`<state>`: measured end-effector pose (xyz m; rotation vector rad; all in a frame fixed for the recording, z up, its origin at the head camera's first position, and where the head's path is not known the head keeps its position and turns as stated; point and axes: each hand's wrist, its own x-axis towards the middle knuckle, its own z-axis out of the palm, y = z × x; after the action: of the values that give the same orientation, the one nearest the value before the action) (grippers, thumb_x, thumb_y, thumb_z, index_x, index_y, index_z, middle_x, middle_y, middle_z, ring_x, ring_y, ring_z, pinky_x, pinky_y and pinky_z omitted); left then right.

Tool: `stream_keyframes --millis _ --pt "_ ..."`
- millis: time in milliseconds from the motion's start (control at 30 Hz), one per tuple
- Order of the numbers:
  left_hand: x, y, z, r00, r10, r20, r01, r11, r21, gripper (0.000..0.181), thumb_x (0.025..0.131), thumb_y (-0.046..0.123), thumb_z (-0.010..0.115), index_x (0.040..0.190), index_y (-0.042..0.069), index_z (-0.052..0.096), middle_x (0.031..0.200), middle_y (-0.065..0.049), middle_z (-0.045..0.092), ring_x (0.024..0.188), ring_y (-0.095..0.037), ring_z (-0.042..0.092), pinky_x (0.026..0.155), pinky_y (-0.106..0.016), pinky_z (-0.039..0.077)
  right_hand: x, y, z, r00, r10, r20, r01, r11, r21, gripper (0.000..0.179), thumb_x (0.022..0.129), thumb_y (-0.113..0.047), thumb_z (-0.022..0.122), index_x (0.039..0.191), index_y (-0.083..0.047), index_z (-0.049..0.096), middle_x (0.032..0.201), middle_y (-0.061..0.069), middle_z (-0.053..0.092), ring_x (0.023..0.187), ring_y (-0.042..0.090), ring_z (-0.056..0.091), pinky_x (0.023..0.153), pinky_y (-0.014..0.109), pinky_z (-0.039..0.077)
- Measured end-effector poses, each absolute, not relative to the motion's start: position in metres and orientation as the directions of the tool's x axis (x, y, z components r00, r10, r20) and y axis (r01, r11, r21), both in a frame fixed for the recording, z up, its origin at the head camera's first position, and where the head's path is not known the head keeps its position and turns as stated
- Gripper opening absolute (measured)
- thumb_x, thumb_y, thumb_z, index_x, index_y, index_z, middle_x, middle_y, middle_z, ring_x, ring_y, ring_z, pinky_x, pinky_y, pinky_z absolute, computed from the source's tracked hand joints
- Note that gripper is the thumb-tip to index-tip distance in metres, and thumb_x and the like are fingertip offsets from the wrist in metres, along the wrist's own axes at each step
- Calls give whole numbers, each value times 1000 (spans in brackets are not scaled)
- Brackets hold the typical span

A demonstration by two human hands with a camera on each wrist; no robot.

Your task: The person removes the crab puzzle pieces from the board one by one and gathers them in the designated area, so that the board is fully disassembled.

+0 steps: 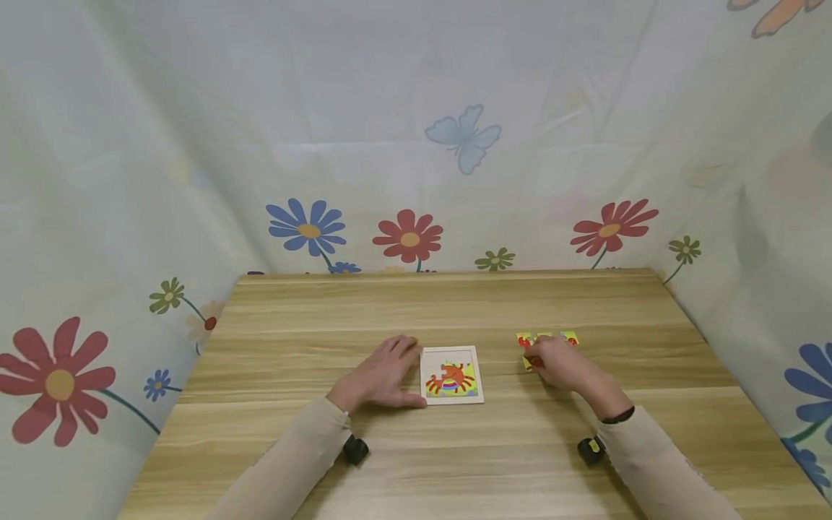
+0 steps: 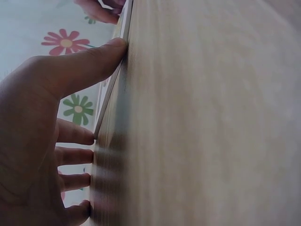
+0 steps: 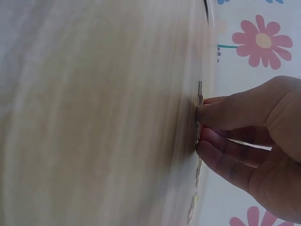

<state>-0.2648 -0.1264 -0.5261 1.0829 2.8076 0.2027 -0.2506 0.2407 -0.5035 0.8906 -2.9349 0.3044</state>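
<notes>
A square jigsaw tray with a white border (image 1: 479,375) lies flat on the table, a partly assembled crab picture (image 1: 455,383) inside it. My left hand (image 1: 383,375) rests along the tray's left side, its thumb at the near corner. In the left wrist view, the thumb (image 2: 108,52) and index fingertip touch the tray's thin edge, while the other fingertips rest on the wood. To the right of the tray, my right hand (image 1: 564,365) pinches a jigsaw piece (image 3: 200,89) low at the tabletop. Several loose pieces (image 1: 570,337) lie around its fingers, partly hidden by the hand.
The wooden table (image 1: 338,303) ends at the back against a hanging cloth (image 1: 364,173) printed with flowers and a butterfly. More cloth hangs along both sides. Black wrist devices (image 1: 355,451) sit under both forearms, close over the wood.
</notes>
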Motion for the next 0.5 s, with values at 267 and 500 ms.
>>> stream_keyframes --millis 267,500 --pt "-264 -127 -525 -726 686 -47 670 722 175 105 77 76 59 150 4 35 152 -16 33 143 -34 27 119 -47 24 -250 239 -501 -841 -531 106 -541 819 -193 16 76 4 74 91 -2 73 81 6 67 74 18 62 66 35 54" --pt "-264 -127 -527 -730 682 -54 667 727 161 106 77 77 58 150 5 34 153 -15 33 143 -33 27 119 -46 24 -252 239 -501 -850 -517 103 -526 821 -222 18 74 4 74 90 -2 73 79 6 65 70 14 57 62 31 51"
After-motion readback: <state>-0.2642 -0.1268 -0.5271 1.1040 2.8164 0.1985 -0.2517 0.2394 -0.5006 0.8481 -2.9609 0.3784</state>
